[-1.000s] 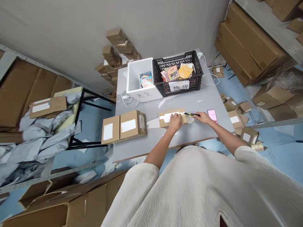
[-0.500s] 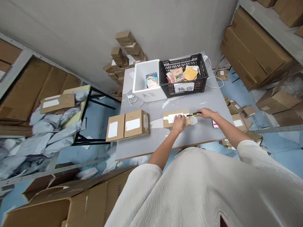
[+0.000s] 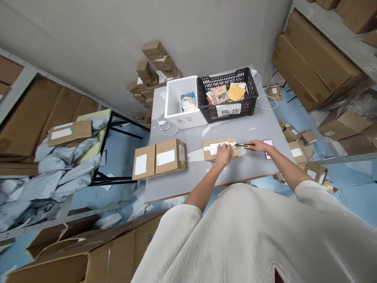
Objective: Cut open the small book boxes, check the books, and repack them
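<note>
A small cardboard box (image 3: 209, 155) lies on the grey table, with a white label and shiny tape across its top. My left hand (image 3: 224, 154) is closed on the box, its fingers bent over the label and pressing it down. In my closed right hand (image 3: 257, 146) is a box cutter (image 3: 245, 146), black with yellow, pointing left. Its tip is at the box's right end; whether it touches the tape I cannot tell. A phone (image 3: 268, 149) with a lit screen lies under my right wrist, partly covered.
Two labelled cardboard boxes (image 3: 160, 159) stand left on the table (image 3: 173, 184). Behind are a white foam bin (image 3: 185, 118) and a black crate (image 3: 229, 112) holding booklets and packets. A white cable (image 3: 269, 103) runs along the right. Parcels (image 3: 64, 161) crowd a side table.
My right hand has moved a little to the right with the box cutter, and more of the phone shows. My left hand stays on the box.
</note>
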The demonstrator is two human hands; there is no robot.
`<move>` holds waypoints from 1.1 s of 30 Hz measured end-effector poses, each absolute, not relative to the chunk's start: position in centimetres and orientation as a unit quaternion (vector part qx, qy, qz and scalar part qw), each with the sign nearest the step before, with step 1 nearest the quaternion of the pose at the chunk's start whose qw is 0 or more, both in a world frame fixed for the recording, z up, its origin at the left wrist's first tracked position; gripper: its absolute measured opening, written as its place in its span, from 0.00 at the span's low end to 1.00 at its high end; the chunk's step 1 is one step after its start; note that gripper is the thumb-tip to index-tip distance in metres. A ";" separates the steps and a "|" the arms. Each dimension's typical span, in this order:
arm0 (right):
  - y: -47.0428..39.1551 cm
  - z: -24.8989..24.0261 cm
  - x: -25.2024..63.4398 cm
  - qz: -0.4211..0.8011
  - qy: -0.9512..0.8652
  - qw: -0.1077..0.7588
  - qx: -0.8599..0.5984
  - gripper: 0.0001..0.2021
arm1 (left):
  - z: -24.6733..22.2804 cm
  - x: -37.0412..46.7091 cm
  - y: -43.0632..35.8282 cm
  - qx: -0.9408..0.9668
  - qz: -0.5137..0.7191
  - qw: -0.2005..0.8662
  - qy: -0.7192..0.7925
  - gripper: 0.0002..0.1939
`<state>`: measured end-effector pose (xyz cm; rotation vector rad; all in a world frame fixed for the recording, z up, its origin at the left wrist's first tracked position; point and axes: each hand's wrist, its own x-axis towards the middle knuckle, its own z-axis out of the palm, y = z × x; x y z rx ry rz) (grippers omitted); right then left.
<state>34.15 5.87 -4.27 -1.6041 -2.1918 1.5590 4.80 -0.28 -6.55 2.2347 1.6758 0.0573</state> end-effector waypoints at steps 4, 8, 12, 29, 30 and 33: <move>7.1 -4.2 33.7 0.446 -0.721 -0.002 -0.530 0.17 | -6.6 4.7 -0.3 0.787 0.021 0.175 0.591 0.33; 5.7 -4.9 33.7 0.545 -0.663 0.004 -0.513 0.24 | -6.6 4.7 -0.3 0.787 0.025 0.172 0.592 0.34; 2.7 -6.3 33.9 0.602 -0.628 0.049 -0.490 0.27 | -6.3 4.8 -0.2 0.785 0.035 0.168 0.595 0.35; -1.4 -5.5 34.2 0.411 -0.687 0.199 -0.566 0.24 | -4.8 4.3 1.2 0.756 0.121 0.156 0.624 0.28; -1.3 -5.2 34.1 0.383 -0.709 0.191 -0.560 0.23 | -4.9 4.3 1.6 0.757 0.115 0.155 0.624 0.30; -1.1 -4.6 33.7 0.318 -0.756 0.146 -0.553 0.22 | -5.3 4.4 2.5 0.766 0.090 0.160 0.616 0.34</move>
